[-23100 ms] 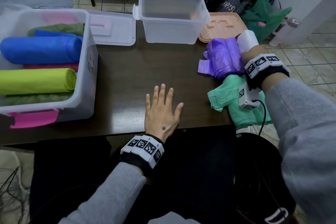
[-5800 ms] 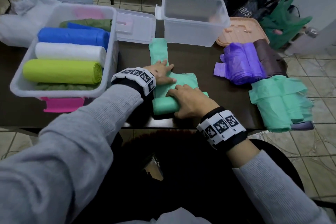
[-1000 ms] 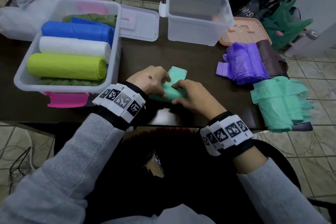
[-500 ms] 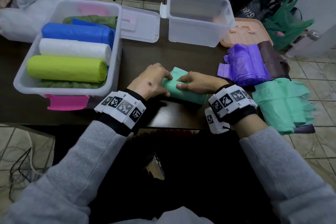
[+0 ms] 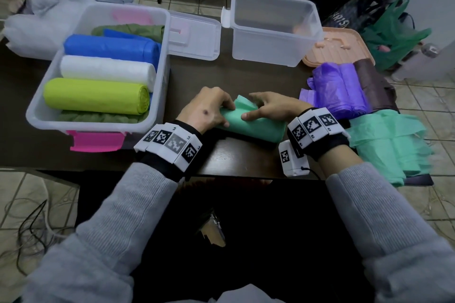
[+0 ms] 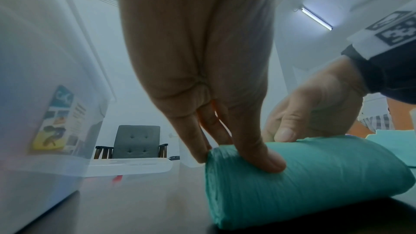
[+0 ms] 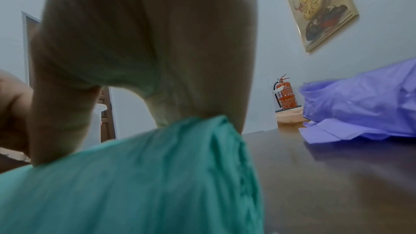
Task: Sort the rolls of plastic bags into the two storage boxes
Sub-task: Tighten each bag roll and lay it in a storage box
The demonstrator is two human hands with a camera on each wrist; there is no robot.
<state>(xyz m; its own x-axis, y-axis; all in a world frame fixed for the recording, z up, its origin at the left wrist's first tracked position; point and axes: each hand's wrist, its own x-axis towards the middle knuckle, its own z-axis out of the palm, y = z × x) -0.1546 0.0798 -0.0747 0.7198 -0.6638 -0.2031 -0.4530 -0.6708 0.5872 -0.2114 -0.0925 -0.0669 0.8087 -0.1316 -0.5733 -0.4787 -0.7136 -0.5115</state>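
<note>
Now the green roll (image 5: 248,125) lies on the table (image 5: 234,81) between both hands: left hand (image 5: 206,110) pinches its end, right hand (image 5: 273,108) grips its top.

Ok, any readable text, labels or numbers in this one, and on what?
"RIS", partial, on the black bag.
Storage box sticker: blurred, unreadable.
Fire extinguisher label: too small to read.
Wristband markers: coded patterns; the tiny digits are unreadable.

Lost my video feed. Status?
Both hands, left hand and right hand, grip the green roll on the table. Small box empty. Nothing blocking.
</note>
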